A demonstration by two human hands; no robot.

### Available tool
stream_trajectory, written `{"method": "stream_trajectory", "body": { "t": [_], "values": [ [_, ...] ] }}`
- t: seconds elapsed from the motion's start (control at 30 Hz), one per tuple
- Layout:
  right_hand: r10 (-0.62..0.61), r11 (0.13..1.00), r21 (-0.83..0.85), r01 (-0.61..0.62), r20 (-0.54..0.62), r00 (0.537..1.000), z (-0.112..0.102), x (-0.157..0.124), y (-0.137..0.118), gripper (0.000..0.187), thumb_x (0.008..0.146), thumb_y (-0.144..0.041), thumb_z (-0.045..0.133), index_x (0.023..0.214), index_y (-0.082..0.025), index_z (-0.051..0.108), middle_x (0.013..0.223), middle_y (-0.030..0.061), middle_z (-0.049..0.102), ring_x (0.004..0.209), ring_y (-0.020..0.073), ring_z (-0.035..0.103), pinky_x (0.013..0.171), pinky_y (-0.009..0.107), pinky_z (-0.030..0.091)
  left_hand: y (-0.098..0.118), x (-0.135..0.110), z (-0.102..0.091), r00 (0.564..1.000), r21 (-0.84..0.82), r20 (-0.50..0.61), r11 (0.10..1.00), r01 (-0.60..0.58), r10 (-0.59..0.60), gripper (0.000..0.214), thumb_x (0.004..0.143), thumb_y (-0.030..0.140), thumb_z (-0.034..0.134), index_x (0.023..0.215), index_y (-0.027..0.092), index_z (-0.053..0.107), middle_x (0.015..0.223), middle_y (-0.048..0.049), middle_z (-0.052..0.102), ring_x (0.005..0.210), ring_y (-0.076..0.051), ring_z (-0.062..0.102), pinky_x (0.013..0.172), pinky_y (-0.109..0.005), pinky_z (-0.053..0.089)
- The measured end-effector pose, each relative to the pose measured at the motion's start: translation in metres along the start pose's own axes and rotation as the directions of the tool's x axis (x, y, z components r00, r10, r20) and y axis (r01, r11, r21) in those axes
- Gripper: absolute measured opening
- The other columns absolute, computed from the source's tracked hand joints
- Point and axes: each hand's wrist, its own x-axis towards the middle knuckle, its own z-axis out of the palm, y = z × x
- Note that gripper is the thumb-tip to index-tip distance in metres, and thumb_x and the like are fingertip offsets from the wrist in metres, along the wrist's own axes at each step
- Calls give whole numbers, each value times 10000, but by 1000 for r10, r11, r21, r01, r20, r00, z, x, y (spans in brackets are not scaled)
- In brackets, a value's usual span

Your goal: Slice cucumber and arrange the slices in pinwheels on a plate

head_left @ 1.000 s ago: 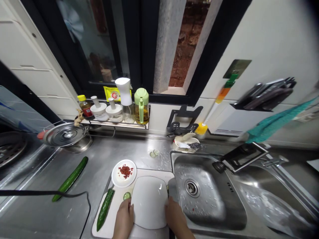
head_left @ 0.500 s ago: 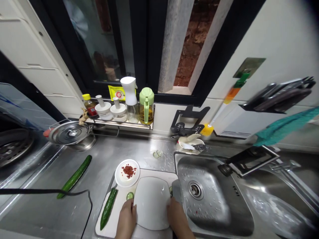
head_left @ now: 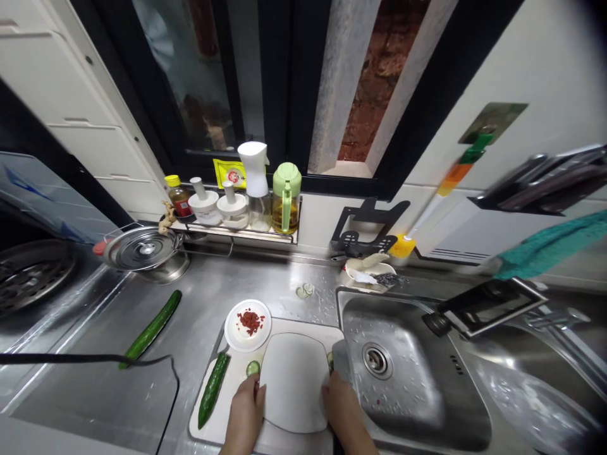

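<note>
A white, rounded-square plate (head_left: 294,382) is held over the cutting board (head_left: 215,436) between both hands. My left hand (head_left: 245,407) is closed on its left edge, and my right hand (head_left: 342,404) grips the right edge. Just above my left fingertips lies a cucumber slice (head_left: 253,368). Another piece of cucumber (head_left: 331,360) partly shows past the plate's right side, beside a knife blade (head_left: 340,361). At the board's left lies a cucumber piece (head_left: 213,390). A small white dish (head_left: 233,336) with red dried berries (head_left: 251,322) rests on the board's upper left corner.
A whole cucumber (head_left: 152,328) lies on the steel counter to the left, near a black cable (head_left: 173,379). The sink (head_left: 403,373) is at the right. A lidded pot (head_left: 145,249) and a rack of seasoning jars (head_left: 232,212) stand at the back. Thin slices (head_left: 304,291) lie behind the board.
The view has shifted slightly, so the scene sits a little further right. Both hands keep their hold on the plate, which stays over the board.
</note>
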Motion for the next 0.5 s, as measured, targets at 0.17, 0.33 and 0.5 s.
{"method": "stream_trajectory", "body": {
  "t": [0.17, 0.33, 0.5],
  "values": [
    [21, 1000, -17, -21, 38, 999, -8, -9, -4, 254, 891, -130, 407, 1055, -173, 596, 939, 161, 716, 919, 286, 683, 742, 344, 454, -10, 3, -13, 994, -30, -100, 999, -37, 34, 199, 852, 294, 432, 843, 201, 608, 789, -71, 706, 755, -213, 673, 734, -295, 488],
    [21, 1000, -6, -21, 52, 998, -14, -19, -8, 293, 911, -119, 364, 1109, -116, 580, 972, 190, 713, 942, 305, 681, 737, 363, 461, -20, 16, -21, 979, -25, -199, 998, -53, 47, 278, 833, 315, 452, 962, 161, 645, 865, -103, 715, 800, -238, 678, 776, -339, 505],
    [2, 999, -33, 0, 62, 998, -11, -19, -6, 301, 910, -102, 370, 1131, -89, 573, 987, 194, 717, 947, 296, 685, 740, 354, 468, -22, 24, -20, 979, -4, -198, 999, -41, 39, 291, 828, 288, 458, 964, 159, 681, 948, -117, 731, 883, -248, 688, 831, -342, 500]
  ]
}}
